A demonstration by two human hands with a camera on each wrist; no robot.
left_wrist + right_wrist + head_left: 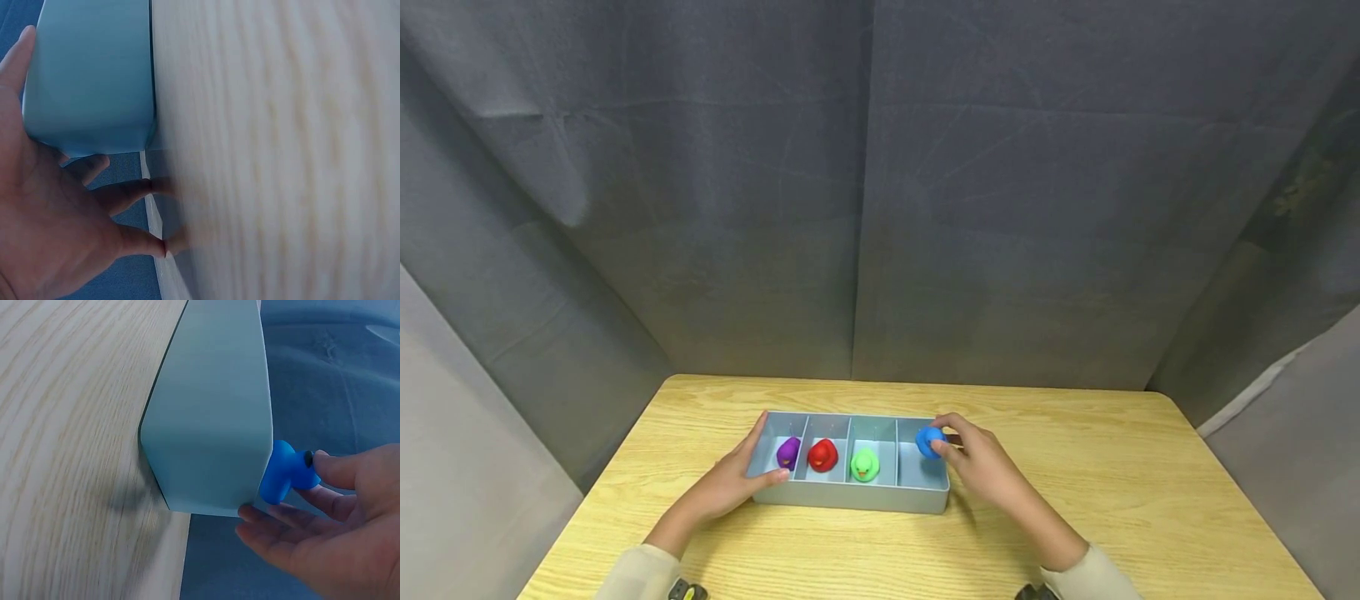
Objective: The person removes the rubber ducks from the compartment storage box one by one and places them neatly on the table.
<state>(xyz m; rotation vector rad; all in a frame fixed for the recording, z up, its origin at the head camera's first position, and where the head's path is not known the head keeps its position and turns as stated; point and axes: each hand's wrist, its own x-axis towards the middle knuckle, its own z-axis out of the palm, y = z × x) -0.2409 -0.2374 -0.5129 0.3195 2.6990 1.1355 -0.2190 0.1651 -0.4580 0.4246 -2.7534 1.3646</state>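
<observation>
A long grey-blue box (865, 497) with several compartments lies on the table. My left hand (727, 483) spans its left end, thumb on the front rim and fingers at the left end and back corner. In the left wrist view, the fingers of my left hand (62, 219) are spread, two tips reaching the tabletop. My right hand (981, 462) pinches a blue rubber duck (930, 442) over the rightmost compartment. The right wrist view shows the duck (279, 472) at the box rim, other fingers of that hand by the box's end corner.
A purple duck (788, 452), a red duck (823, 455) and a green duck (865, 465) sit in separate compartments, from left to right. The wooden table (1075, 467) reaches back to a grey curtain (1000, 250), with light panels at both sides.
</observation>
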